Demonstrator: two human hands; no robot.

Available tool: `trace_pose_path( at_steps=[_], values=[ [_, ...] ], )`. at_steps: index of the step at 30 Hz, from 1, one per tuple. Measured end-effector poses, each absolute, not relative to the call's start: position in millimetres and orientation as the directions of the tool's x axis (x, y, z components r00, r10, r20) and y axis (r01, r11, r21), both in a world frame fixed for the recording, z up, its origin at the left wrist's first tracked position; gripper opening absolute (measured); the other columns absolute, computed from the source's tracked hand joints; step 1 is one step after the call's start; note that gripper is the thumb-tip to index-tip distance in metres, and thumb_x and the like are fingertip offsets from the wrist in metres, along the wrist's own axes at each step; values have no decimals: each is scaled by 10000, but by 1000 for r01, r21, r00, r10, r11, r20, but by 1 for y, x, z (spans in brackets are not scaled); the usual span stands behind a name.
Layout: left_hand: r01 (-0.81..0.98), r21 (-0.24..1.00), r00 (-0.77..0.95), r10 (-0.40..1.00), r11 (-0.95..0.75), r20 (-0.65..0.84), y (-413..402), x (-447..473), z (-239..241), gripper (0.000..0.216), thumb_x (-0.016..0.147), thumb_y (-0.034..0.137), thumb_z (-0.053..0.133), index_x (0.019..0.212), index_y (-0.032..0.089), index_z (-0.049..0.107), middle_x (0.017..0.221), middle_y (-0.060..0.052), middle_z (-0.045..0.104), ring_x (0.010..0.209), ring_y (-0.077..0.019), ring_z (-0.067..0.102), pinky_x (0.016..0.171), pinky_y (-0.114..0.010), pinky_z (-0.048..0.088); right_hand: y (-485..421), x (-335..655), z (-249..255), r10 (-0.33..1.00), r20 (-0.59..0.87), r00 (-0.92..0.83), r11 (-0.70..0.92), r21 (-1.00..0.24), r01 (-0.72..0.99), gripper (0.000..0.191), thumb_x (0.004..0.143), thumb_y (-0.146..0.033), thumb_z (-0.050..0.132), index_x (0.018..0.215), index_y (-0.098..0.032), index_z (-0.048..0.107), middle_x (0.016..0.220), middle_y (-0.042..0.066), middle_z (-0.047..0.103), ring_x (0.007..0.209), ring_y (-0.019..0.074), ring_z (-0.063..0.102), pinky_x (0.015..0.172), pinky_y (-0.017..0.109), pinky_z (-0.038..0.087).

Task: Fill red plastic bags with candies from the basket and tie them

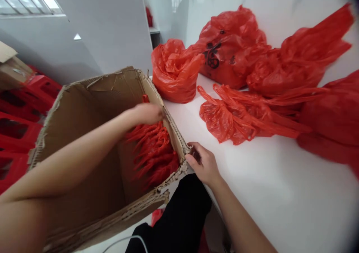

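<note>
A worn cardboard box (92,92) stands open at the left edge of a white table (280,193). Inside it lies a pile of red plastic bags (153,152) against the right wall. My left hand (147,113) reaches down into the box, its fingers curled over the top of that pile; whether it grips a bag is hidden. My right hand (202,163) is closed on the box's torn near-right corner, at the table edge.
Several stuffed red plastic bags (232,43) lie across the table's far and right side, one flat bag (238,114) nearest the hands. Red plastic crates (19,125) stack at the left. A white wall stands behind. My dark trouser leg (179,215) is below.
</note>
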State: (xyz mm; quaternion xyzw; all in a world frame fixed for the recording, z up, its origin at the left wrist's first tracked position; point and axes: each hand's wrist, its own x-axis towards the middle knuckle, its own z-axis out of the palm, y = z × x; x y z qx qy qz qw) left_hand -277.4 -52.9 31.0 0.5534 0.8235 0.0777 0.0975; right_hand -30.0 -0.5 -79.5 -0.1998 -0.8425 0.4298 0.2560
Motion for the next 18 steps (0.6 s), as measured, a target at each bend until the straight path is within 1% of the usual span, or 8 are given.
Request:
trace_pose_path(
  at_steps=[2, 3, 5, 7, 9, 14, 16, 18],
  values=[
    [898, 133, -431, 899, 419, 77, -35, -274, 77, 246, 896, 355, 555, 817, 163, 689, 859, -71, 680, 949, -286, 626, 877, -500, 456, -1, -30, -79, 557, 255, -790, 549, -827, 119, 360, 884, -479, 571, 1109, -198, 591, 785, -20, 616, 621, 96, 542, 631, 213, 428],
    [926, 59, -377, 900, 373, 220, -25, -264, 90, 262, 900, 373, 530, 831, 191, 703, 850, -48, 692, 916, -267, 638, 847, -457, 467, -1, -31, -78, 556, 254, -791, 549, -827, 120, 364, 885, -485, 567, 1108, -198, 592, 791, -19, 619, 627, 98, 545, 636, 215, 428],
    [993, -1, -109, 939, 116, 325, 0, -234, 95, 222, 887, 285, 532, 1013, 254, 711, 983, -8, 719, 931, -219, 641, 797, -359, 472, 0, -31, -77, 556, 254, -791, 554, -823, 126, 370, 887, -496, 557, 1098, -195, 596, 797, -16, 625, 637, 102, 550, 644, 219, 427],
    [980, -105, 193, 931, -168, 309, 30, -203, 76, 345, 883, 227, 541, 1211, 258, 640, 1182, -35, 679, 1045, -231, 607, 816, -353, 450, 0, -31, -77, 560, 254, -789, 564, -814, 138, 375, 887, -504, 550, 1089, -192, 598, 800, -14, 630, 650, 109, 557, 654, 227, 423],
    [932, -227, 335, 909, -282, 248, 59, -182, 47, 397, 870, 181, 556, 1263, 217, 609, 1207, -80, 665, 1082, -277, 580, 809, -395, 419, 1, -31, -77, 558, 258, -789, 573, -808, 141, 377, 889, -509, 541, 1079, -188, 598, 802, -10, 632, 672, 117, 565, 669, 232, 421],
    [907, -300, 361, 913, -297, 188, 85, -183, 7, 268, 914, 128, 460, 1010, 153, 709, 944, -117, 700, 938, -284, 594, 767, -427, 360, 2, -31, -80, 550, 268, -791, 570, -812, 121, 394, 903, -526, 518, 1078, -181, 590, 802, 0, 632, 688, 126, 573, 661, 234, 419],
    [909, -303, 353, 915, -287, 195, 80, -188, 6, 273, 914, 151, 467, 1036, 174, 709, 982, -125, 680, 946, -287, 584, 757, -420, 353, 2, -31, -81, 549, 271, -790, 578, -806, 125, 393, 908, -525, 510, 1083, -183, 589, 800, 2, 633, 685, 128, 573, 654, 236, 419],
    [916, -296, 339, 917, -270, 211, 75, -190, 5, 316, 915, 172, 465, 1137, 212, 687, 1065, -139, 649, 982, -299, 569, 745, -413, 353, 1, -30, -82, 546, 273, -792, 583, -803, 125, 379, 913, -518, 504, 1073, -185, 590, 785, -1, 628, 675, 127, 569, 649, 237, 420]
  ],
)
